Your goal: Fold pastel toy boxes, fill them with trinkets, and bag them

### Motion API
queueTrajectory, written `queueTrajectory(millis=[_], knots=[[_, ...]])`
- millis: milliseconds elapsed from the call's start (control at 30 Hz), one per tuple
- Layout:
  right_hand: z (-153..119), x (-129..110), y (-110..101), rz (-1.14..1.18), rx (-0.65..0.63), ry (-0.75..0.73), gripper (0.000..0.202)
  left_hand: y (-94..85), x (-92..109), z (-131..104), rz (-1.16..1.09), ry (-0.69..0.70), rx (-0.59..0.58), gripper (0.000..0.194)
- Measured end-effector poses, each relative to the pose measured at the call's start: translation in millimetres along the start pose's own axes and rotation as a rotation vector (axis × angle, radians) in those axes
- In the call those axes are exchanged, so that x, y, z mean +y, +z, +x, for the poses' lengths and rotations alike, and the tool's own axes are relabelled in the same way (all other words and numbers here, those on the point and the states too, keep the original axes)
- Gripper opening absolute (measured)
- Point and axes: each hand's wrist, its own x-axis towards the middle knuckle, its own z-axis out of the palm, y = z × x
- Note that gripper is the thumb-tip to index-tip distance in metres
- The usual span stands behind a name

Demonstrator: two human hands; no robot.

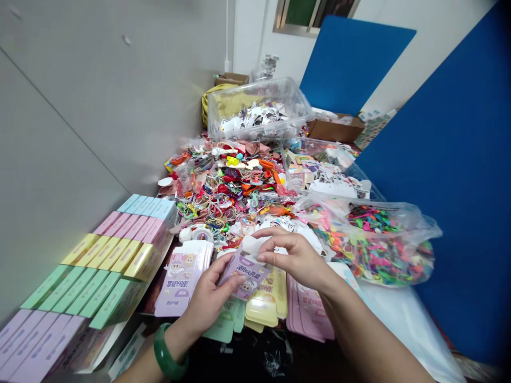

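A small purple printed carton [245,276] is held up in front of me, its white top flaps raised. My left hand [211,292] grips it, thumb across the front and fingers behind. At its top edge, my right hand [285,252] has thumb and fingers closed on the white flap. Below lie flat stacks of unfolded cartons: purple [183,276] at left, green [224,322], yellow [265,306] and pink [309,308] towards the right. The inside of the held carton is mostly hidden.
At left stand rows of folded cartons [96,255] in several colours. A heap of small toys [239,186] covers the table behind. Farther back is a clear plastic bin [293,114] with paper pieces; right, a clear bag [383,255] of colourful bits beside a blue panel [447,175].
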Motion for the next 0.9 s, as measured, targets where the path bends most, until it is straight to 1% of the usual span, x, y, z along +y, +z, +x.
queueTrajectory(millis=[133, 233, 300, 367, 400, 433, 467, 500, 533, 567, 600, 633, 667, 700, 767, 833, 900], knots=[[-1.2, -2.3, -0.1, 0.006, -0.047, -0.001, 0.014, -0.4, -3.0, 2.1, -0.024, -0.002, 0.004, 0.044], [-2.8, -7.2, 0.6, 0.004, -0.045, -0.062, 0.015, -2.4, -5.2, 1.1, -0.005, -0.024, 0.034, 0.045], [-2.8, -7.5, -5.4, -0.038, 0.024, -0.114, 0.021, -5.8, -6.6, -0.5, 0.003, -0.062, 0.061, 0.048], [-2.3, -1.9, -23.7, -0.192, 0.18, -0.113, 0.021, -10.7, -8.1, -1.6, -0.005, -0.113, 0.083, 0.054], [-2.7, 3.4, -38.6, -0.334, 0.291, -0.06, 0.02, -13.3, -8.7, -1.9, -0.011, -0.137, 0.096, 0.056], [-3.9, 10.1, -56.8, -0.492, 0.406, 0.023, 0.02, -15.5, -9.0, -2.2, -0.016, -0.153, 0.109, 0.058], [-6.0, 18.1, -77.4, -0.667, 0.532, 0.143, 0.021, -17.0, -9.0, -2.6, -0.019, -0.155, 0.118, 0.058], [-8.9, 27.1, -99.1, -0.851, 0.618, 0.34, 0.023, -17.8, -8.5, -3.2, -0.02, -0.143, 0.122, 0.056], [-12.0, 37.2, -120.5, -0.904, 0.653, 0.458, 0.023, -17.8, -7.8, -4.1, -0.016, -0.119, 0.117, 0.053], [-15.1, 48.3, -140.3, -0.922, 0.659, 0.542, 0.02, -17.2, -7.0, -4.9, -0.012, -0.088, 0.102, 0.049], [-17.6, 60.0, -157.4, -0.928, 0.636, 0.627, 0.014, -16.2, -6.4, -5.7, -0.007, -0.052, 0.082, 0.044], [-19.5, 71.9, -171.4, -0.924, 0.604, 0.711, 0.007, -15.1, -6.3, -6.3, 0.0, -0.019, 0.06, 0.039], [-20.7, 83.3, -182.1, -0.922, 0.572, 0.782, 0.007, -14.4, -6.6, -6.8, 0.012, 0.012, 0.039, 0.035], [-21.5, 93.8, -189.9, -0.922, 0.544, 0.838, 0.009, -14.0, -7.3, -7.2, 0.026, 0.036, 0.025, 0.033], [-22.3, 110.0, -198.8, -0.922, 0.487, 0.904, 0.01, -14.7, -8.8, -8.6, 0.055, 0.072, 0.013, 0.03], [-23.1, 119.6, -203.0, -0.932, 0.458, 0.943, 0.013, -16.7, -9.0, -10.8, 0.078, 0.106, 0.0, 0.026], [-24.0, 124.2, -206.0, -0.951, 0.454, 0.969, 0.016, -19.4, -7.4, -13.2, 0.094, 0.172, -0.038, 0.024]])
